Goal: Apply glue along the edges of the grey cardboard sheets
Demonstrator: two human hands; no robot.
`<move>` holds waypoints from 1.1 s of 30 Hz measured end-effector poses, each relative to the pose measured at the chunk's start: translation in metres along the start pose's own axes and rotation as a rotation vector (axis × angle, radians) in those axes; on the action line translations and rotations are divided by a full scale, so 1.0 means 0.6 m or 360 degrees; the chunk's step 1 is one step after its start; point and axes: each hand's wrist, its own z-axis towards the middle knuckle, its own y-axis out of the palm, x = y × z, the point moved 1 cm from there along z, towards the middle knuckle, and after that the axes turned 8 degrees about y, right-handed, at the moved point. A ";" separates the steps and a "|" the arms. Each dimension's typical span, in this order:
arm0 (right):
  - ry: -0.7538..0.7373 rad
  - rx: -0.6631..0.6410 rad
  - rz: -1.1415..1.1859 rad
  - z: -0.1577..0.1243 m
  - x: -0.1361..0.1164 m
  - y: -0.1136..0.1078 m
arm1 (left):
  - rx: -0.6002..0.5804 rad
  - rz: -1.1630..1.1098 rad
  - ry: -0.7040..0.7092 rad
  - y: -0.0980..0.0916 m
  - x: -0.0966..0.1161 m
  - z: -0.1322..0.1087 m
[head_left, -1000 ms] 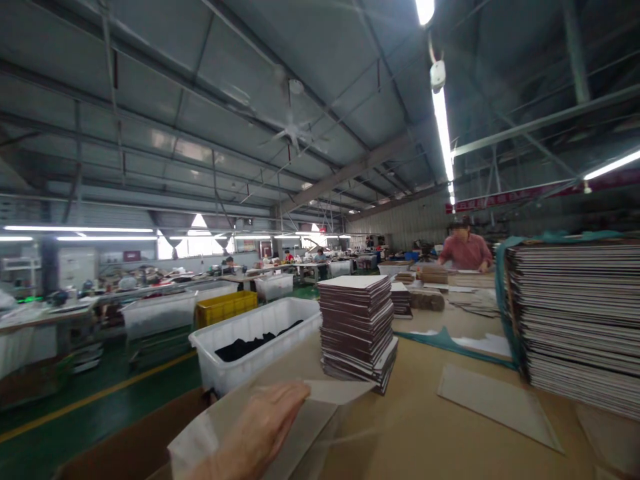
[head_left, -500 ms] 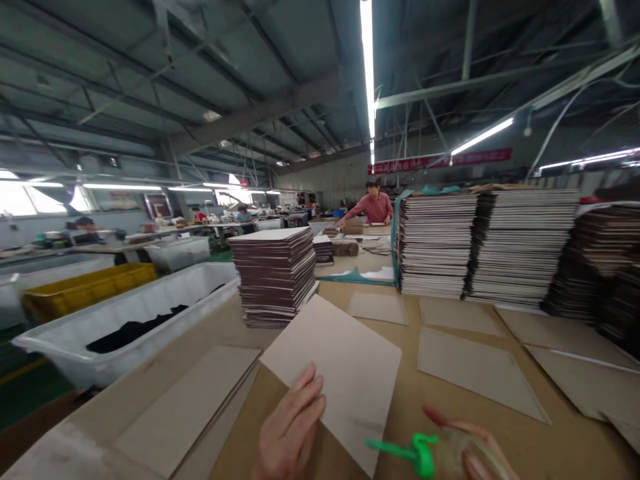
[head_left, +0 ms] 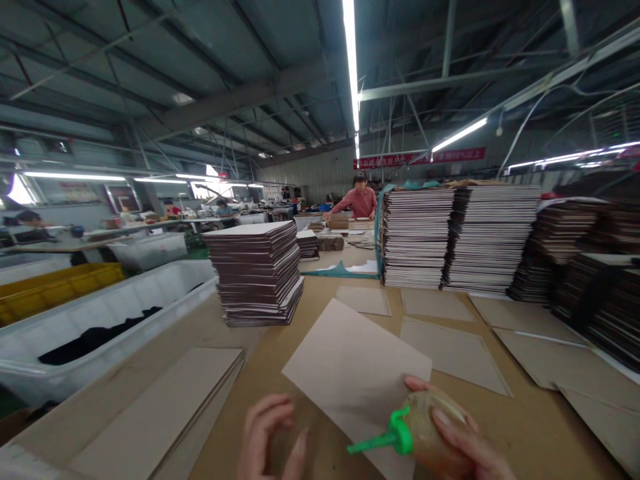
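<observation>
1. I take the pale board (head_left: 350, 360) as my landmark: it lies cornerwise over the table (head_left: 263, 357), its longer edges seeming to run from far left to near right.
2. My right hand (head_left: 467, 443) is closed round the body of a squeeze bottle (head_left: 424, 430) over the board's near right part. A fingertip overlaps the board's right corner in my view; I can't tell whether it touches.
3. The bottle's long axis runs leftward across the board, its green nozzle (head_left: 373, 443) tipping slightly down, the tip showing near the board's near left edge.
4. My left hand (head_left: 257, 440) is off that same edge, holding nothing, thumb and curled fingers apart. The nozzle points its way, but the right hand is the nearer one to the board.
5. Beyond the board on its left stands a dark-edged stack (head_left: 253, 273); beyond it on its right, a tall pale-edged stack (head_left: 415, 237).
6. Far behind the board hangs a red banner (head_left: 457, 155) with pale characters, too small for me to read surely. I can make out no brand or label on the bottle.
</observation>
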 end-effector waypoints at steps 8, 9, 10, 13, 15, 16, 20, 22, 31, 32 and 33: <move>-0.0008 -0.0032 -0.0035 -0.002 0.001 0.017 | -0.0277 -0.1173 -0.1646 0.057 -0.009 -0.001; -0.0020 -0.0030 -0.0039 -0.002 0.002 0.017 | -0.0299 -0.1197 -0.1703 0.061 -0.011 0.001; -0.0032 -0.0026 -0.0053 -0.003 0.002 0.014 | -0.0270 -0.1200 -0.1737 0.064 -0.012 0.005; -0.0080 0.0034 -0.0057 -0.001 -0.006 -0.014 | -0.0075 -0.1257 -0.1697 0.070 -0.013 0.028; -0.0105 0.0124 -0.0003 -0.001 -0.016 -0.039 | -0.0029 -0.1346 -0.1647 0.077 -0.017 0.046; -0.0119 0.0190 0.0039 -0.002 -0.022 -0.051 | -0.0019 -0.1379 -0.1625 0.081 -0.021 0.054; -0.0201 0.0478 0.0127 -0.007 -0.045 -0.070 | 0.0009 -0.1439 -0.1558 0.102 -0.043 0.060; -0.0249 0.0480 -0.0002 -0.009 -0.052 -0.060 | 0.0008 -0.1453 -0.1548 0.111 -0.052 0.050; -0.0589 0.0423 -0.1032 0.001 -0.022 0.083 | -0.0069 -0.1403 -0.1452 0.129 -0.064 0.012; -0.0687 0.0389 -0.1135 0.007 -0.014 0.096 | -0.0091 -0.1402 -0.1431 0.131 -0.065 0.010; -0.0790 0.0338 -0.1222 0.014 -0.005 0.106 | -0.0110 -0.1404 -0.1408 0.132 -0.065 0.009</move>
